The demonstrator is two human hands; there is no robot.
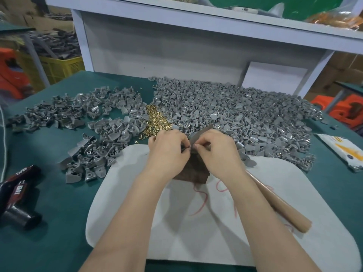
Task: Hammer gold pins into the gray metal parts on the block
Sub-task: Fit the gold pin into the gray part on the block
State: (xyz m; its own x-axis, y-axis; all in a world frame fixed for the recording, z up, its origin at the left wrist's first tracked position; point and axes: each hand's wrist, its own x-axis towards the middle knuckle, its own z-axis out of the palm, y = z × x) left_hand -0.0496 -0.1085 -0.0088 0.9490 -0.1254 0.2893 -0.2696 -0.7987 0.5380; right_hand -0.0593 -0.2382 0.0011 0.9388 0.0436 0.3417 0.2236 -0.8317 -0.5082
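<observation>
Left hand (167, 152) and right hand (216, 152) pinch a dull gray part (186, 149) (mostly hidden by fingers) over the rough brown block (196, 173)

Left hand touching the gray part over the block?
Touching. Head view: the left hand and right hand both pinch the gray part above the block.

The desk (59, 213) is dark green. A white mat (196, 242) at its near edge has thin red scribbles (202, 203) on it. The parts (225, 110) toward the far edge are gray. The pins (157, 118) are shiny gold. The block (194, 169) is dark brown. The hammer handle (279, 205) is light tan. By the left edge a black can (17, 193) has white letters on red. By the right edge a packet (341, 150) is white with yellow.
</observation>
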